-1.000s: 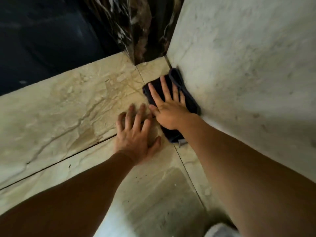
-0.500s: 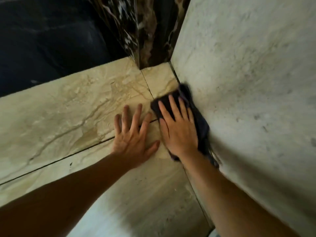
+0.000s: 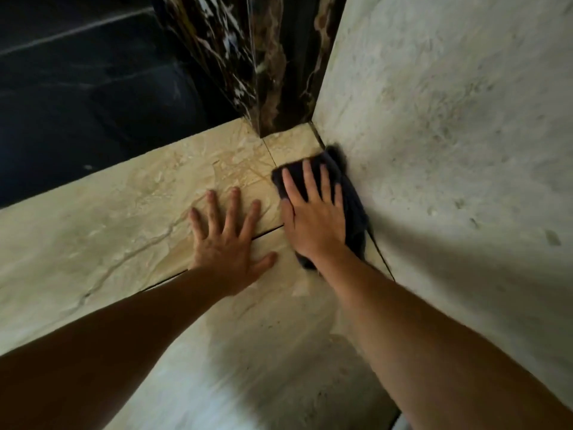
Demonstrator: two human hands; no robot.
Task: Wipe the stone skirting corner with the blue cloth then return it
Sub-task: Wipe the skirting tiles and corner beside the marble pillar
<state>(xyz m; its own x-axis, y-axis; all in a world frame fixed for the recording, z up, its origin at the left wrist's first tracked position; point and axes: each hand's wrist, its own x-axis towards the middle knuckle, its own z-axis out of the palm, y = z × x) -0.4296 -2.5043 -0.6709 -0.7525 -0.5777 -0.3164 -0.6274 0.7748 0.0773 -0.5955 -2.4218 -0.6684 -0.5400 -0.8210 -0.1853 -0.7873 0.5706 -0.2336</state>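
Observation:
The blue cloth (image 3: pixel 354 209) is dark and crumpled. It lies on the beige stone skirting surface (image 3: pixel 124 212), pushed into the joint where that surface meets the pale wall (image 3: pixel 449 150). My right hand (image 3: pixel 313 218) presses flat on the cloth with fingers spread and covers most of it. The cloth's far end sits a short way in front of the dark veined marble column (image 3: pixel 263 72) at the corner. My left hand (image 3: pixel 226 240) rests flat and open on the bare stone just to the left, holding nothing.
A thin dark seam (image 3: pixel 266 232) runs across the beige stone under both hands. A black polished surface (image 3: pixel 77 103) lies beyond the stone's far edge at upper left. The pale wall closes off the whole right side.
My right hand has slid the cloth along the wall joint, a little back from the dark column toward me. The left hand stays flat in the same spot.

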